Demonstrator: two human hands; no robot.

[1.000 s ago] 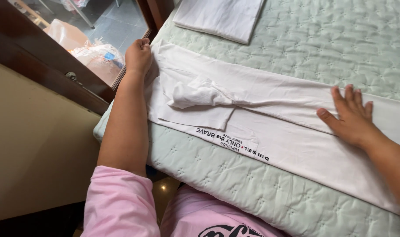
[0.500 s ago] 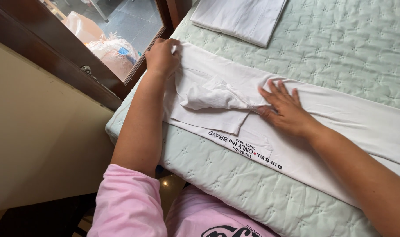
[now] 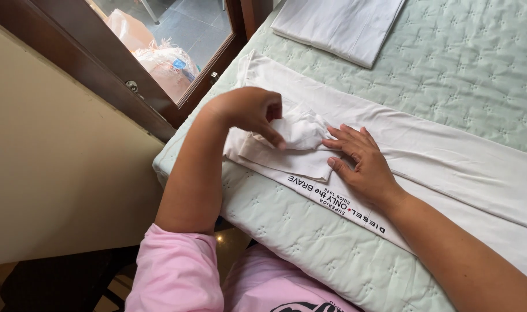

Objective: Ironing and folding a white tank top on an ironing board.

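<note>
A long white garment (image 3: 448, 167) with a line of dark print along its near edge lies flat across a pale green quilted pad (image 3: 466, 69). Near its left end a bunched white fold (image 3: 301, 130) stands up from the cloth. My left hand (image 3: 249, 110) pinches that bunched fold between thumb and fingers. My right hand (image 3: 359, 159) lies flat on the garment just right of the bunch, fingers spread and pressing the cloth down. Pink sleeves show at the bottom.
A folded white cloth (image 3: 338, 26) rests on the pad at the top. A dark wooden door frame with a glass pane (image 3: 176, 34) runs along the left, with plastic bags (image 3: 159, 55) behind it. A beige wall fills the lower left.
My left hand came back from the garment's far left end and took hold of the bunched fold. My right hand slid left along the cloth to rest beside it.
</note>
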